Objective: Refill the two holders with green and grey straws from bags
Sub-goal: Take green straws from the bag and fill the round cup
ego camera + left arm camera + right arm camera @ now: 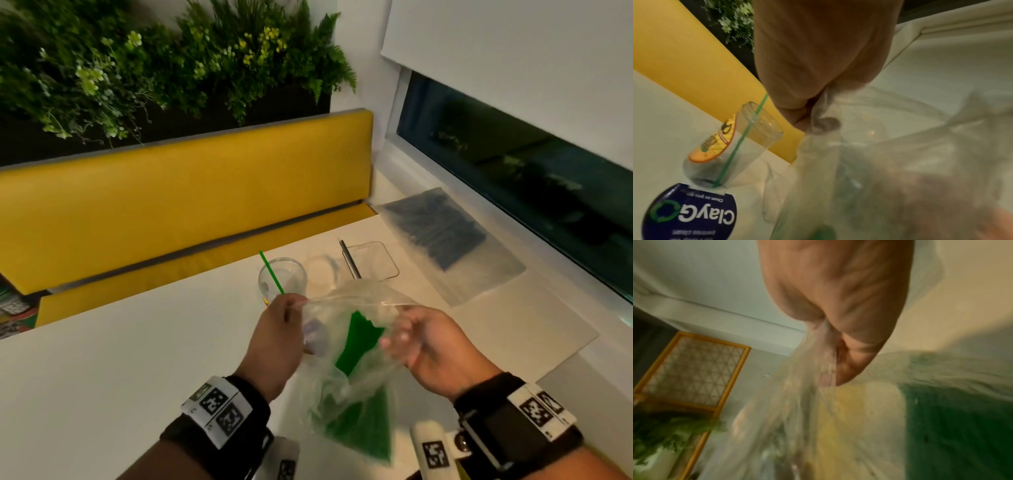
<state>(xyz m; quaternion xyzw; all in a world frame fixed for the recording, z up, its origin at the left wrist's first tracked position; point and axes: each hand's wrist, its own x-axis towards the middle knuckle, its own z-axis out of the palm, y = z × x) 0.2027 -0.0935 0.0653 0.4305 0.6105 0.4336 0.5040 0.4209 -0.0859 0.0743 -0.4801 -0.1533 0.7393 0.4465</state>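
Note:
A clear plastic bag [346,363] full of green straws [359,339] hangs between my hands above the white table [120,342]. My left hand [277,329] pinches the left edge of the bag's mouth [822,113]. My right hand [431,346] grips the right edge [822,353]. Just beyond my left hand stands a clear cup holder [282,277] with a single green straw [270,270] leaning in it. A second clear holder [322,274], with grey straws [349,258] near it, stands to its right. A flat bag of grey straws [442,229] lies at the far right.
A clear rectangular lid or tray [373,260] lies behind the holders. A round blue sticker [688,212] is on the table by the cup. A yellow bench [185,192] runs along the table's far side, with a plant wall [154,61] above and a window [531,192] on the right.

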